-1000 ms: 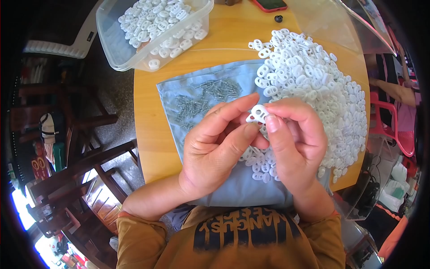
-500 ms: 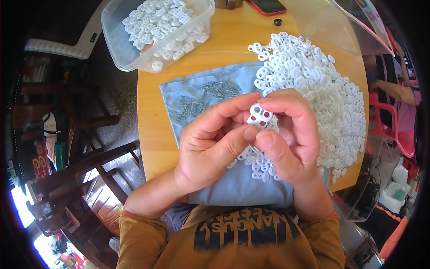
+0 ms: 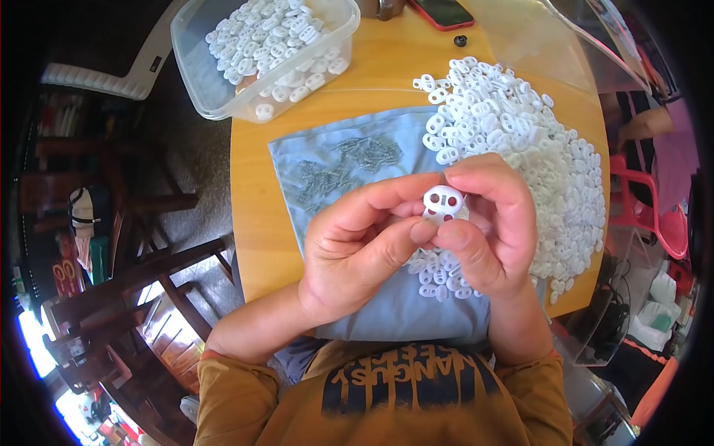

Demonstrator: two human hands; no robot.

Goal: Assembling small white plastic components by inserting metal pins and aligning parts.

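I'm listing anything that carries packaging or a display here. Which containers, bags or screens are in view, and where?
Clear plastic tub: far left table corner, rectangular, full of white pieces.
Phone: far table edge, dark screen, red case, cut off by the frame.
Clear plastic bag: far right of the table, transparent, flat.

Wooden chairs [image 3: 141,297] beside orange table [image 3: 253,223]

A phone [image 3: 444,11] lies at the bench's [image 3: 253,201] far edge; wooden chairs [image 3: 141,297] stand left of it.
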